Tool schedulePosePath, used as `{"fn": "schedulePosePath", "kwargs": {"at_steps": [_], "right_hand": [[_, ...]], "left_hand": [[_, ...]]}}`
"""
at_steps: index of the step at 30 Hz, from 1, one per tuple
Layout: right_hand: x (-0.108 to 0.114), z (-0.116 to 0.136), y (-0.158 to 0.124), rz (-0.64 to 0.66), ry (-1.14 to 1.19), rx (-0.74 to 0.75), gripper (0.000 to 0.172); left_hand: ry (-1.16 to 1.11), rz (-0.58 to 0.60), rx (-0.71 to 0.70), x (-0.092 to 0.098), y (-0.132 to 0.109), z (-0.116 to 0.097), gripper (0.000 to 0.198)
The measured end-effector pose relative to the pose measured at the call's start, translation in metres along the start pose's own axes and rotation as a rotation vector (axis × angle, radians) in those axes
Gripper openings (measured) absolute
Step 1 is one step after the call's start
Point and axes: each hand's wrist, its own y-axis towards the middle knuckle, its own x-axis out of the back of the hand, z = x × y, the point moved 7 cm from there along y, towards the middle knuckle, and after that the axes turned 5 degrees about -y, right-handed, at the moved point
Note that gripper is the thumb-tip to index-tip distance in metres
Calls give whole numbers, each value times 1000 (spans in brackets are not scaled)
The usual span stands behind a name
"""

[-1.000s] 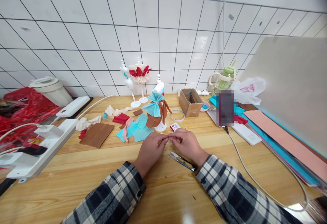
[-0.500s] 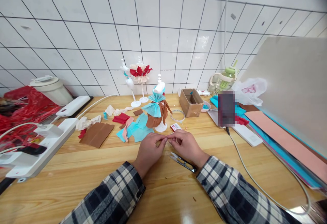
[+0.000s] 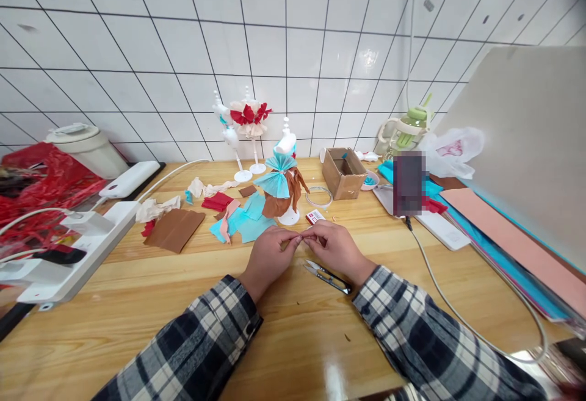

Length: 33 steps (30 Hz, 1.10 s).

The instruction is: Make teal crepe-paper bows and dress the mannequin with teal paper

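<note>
My left hand (image 3: 273,254) and my right hand (image 3: 336,248) meet fingertip to fingertip above the wooden table. Both are closed in a pinch; whatever lies between the fingertips is too small or hidden to name. Black thread snips (image 3: 328,276) lie on the table just under my right hand. Beyond the hands stands a small white dress form (image 3: 286,143), dressed in a pleated light-blue paper piece (image 3: 277,176) and brown crinkled paper (image 3: 279,204). A small red-and-white box (image 3: 315,216) sits near its base, close to my right hand.
Paper scraps, including a brown sheet (image 3: 174,230) and light-blue pieces (image 3: 251,221), lie to the left. Behind are two more dress forms (image 3: 255,152). A cardboard box (image 3: 344,175), wire coil (image 3: 319,197) and bottle (image 3: 409,127) stand right of centre. A power strip (image 3: 86,260) lies left.
The camera view has tilted slightly, so the table and its things appear a little higher. My hands stay together in the same pinch, with hardly any movement.
</note>
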Motion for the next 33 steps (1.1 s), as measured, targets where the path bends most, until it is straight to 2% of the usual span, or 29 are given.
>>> {"fn": "schedulePosePath", "kwargs": {"at_steps": [11,23,33], "right_hand": [[0,7,-4,18,-10,38,16],[4,-2,-1,-24,-82,-46,8],[-1,0,-3,-19,12,15,12]], "left_hand": [[-64,9,48,1,1,3,19],[-70,87,-32,-6,2,-4,19],[-42,4,-28,1,1,-3,17]]}}
